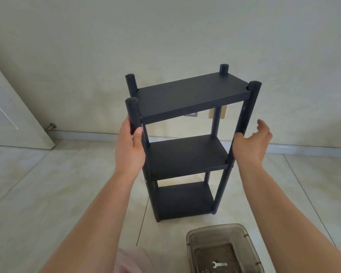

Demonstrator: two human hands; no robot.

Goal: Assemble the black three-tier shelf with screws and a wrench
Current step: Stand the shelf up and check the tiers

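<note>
Bare tile floor [47, 194] around shelf [185, 156] (upright)

The shelf [187, 154] is black all over, boards and poles alike. The floor [47, 194] has pale cream tiles with soft cloudy streaks and thin dark lines between them. The wall [165, 36] is plain off-white. The door [8, 115] is white. The box [222, 251] is see-through grey, with a white wrench [219, 265] inside.

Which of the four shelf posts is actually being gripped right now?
The front-left post: the left hand wraps it just below the top board. The right hand is open beside the front-right post; both rear posts are untouched.
</note>
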